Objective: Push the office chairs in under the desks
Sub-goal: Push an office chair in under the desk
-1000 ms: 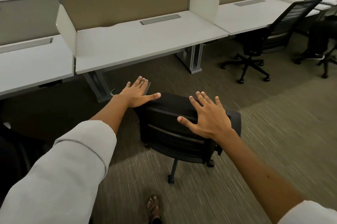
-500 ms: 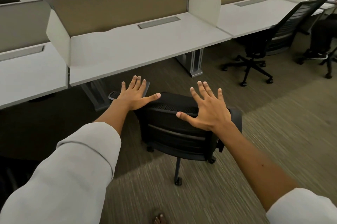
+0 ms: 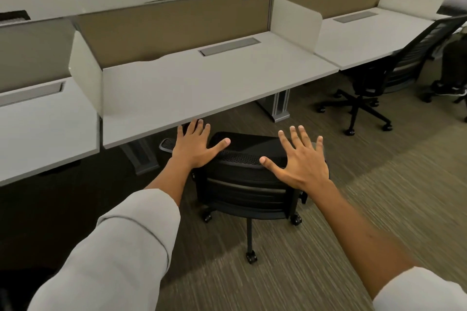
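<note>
hands: 2, spread flat | chairs: 2 | desks: 3

I log: black mesh chair (image 3: 249, 179), pale grey desk (image 3: 207, 85), tan partition (image 3: 156, 27), brown striped carpet (image 3: 379, 197).

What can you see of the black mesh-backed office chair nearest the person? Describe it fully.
The black mesh-backed office chair stands upright on carpet, its back toward the camera, facing the pale grey desk. It has a perforated backrest, grey-padded armrest, and castors on dark legs. The left hand and right hand, fingers spread, are at its backrest top.
</note>
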